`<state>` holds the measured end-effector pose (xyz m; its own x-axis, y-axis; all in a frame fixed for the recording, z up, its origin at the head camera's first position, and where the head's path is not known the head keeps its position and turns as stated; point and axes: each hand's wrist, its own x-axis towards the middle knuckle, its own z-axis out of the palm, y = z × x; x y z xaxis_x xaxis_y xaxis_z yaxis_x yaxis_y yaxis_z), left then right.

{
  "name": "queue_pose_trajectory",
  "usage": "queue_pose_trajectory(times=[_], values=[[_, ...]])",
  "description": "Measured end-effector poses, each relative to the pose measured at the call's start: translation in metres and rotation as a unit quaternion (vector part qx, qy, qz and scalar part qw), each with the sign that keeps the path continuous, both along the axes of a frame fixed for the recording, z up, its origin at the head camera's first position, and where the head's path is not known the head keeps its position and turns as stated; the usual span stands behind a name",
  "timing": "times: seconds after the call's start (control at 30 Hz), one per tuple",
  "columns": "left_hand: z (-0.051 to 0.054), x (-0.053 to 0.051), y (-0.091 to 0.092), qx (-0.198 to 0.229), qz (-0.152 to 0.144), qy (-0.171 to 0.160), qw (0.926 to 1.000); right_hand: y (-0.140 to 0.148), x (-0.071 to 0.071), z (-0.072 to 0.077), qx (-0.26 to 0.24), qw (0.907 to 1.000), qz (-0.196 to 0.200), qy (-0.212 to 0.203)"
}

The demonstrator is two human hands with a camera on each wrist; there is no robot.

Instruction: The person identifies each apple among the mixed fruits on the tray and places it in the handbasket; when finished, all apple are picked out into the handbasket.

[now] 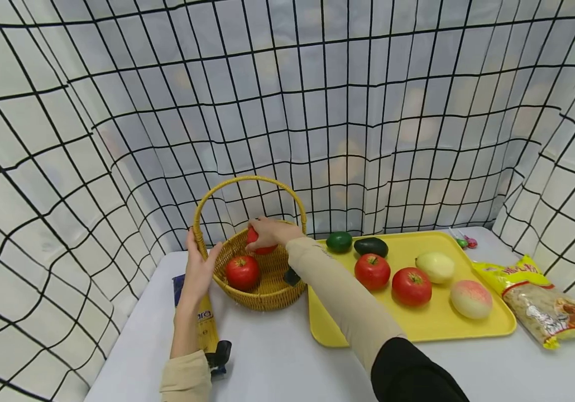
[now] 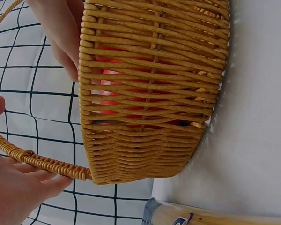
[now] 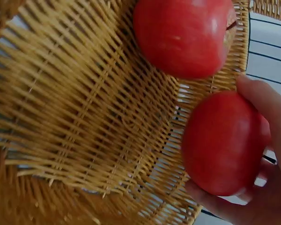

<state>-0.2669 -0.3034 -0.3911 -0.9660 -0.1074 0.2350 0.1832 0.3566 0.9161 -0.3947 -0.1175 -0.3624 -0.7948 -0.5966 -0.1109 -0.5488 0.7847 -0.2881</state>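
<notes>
Inside the wicker basket (image 1: 266, 301), my right hand (image 1: 274, 231) grips a red apple (image 3: 222, 143) near the far rim, with thumb and fingers on opposite sides of it. A second red apple (image 1: 242, 272) lies in the basket's left part, close to the held one. My left hand (image 1: 199, 273) is at the left foot of the basket's handle (image 1: 252, 178). In the left wrist view, its fairly straight fingers (image 2: 37, 178) lie against the handle, with the thumb spread apart. Through the weave, red fruit shows faintly.
Right of the basket, a yellow tray (image 1: 468, 329) bears red apples (image 1: 412, 286), two dark green avocados (image 1: 370, 247), a pale yellow-green fruit (image 1: 435, 267) and a peach (image 1: 470, 299). A snack bag (image 1: 549, 307) lies further right. A yellow-and-blue pack (image 1: 207, 329) lies under the left forearm.
</notes>
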Motion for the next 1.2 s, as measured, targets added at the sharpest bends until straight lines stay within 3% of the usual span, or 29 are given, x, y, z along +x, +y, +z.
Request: queue_pose_trajectory(times=[0.1,0.2,0.33,0.43,0.6,0.77,1.0,1.2], values=[[0.006,0.001,0.004,0.003,-0.012,-0.009,0.9999,-0.003,-0.003,-0.003,-0.012,0.9995,-0.029,0.007],[0.019,0.006,0.011,0.010,-0.023,-0.021,0.9995,-0.006,-0.004,-0.005,-0.020,0.9983,-0.053,0.010],[0.032,0.012,0.017,0.020,-0.027,-0.027,0.9991,-0.012,-0.004,-0.007,-0.028,0.9977,-0.061,0.003],[0.028,0.010,0.014,0.018,-0.021,-0.025,0.9993,-0.017,-0.001,-0.009,-0.029,0.9980,-0.056,-0.005],[0.008,0.000,0.007,0.009,-0.008,-0.020,0.9997,-0.022,0.005,-0.017,-0.019,0.9973,-0.062,-0.035],[-0.004,0.000,0.005,0.011,-0.010,-0.028,0.9995,-0.021,0.006,-0.030,-0.020,0.9952,-0.075,-0.060],[-0.002,0.004,0.003,0.010,-0.004,-0.034,0.9994,-0.023,0.004,-0.032,-0.021,0.9957,-0.065,-0.064],[0.004,0.003,-0.003,-0.007,-0.004,-0.031,0.9995,-0.019,0.009,-0.016,-0.008,0.9993,-0.036,0.007]])
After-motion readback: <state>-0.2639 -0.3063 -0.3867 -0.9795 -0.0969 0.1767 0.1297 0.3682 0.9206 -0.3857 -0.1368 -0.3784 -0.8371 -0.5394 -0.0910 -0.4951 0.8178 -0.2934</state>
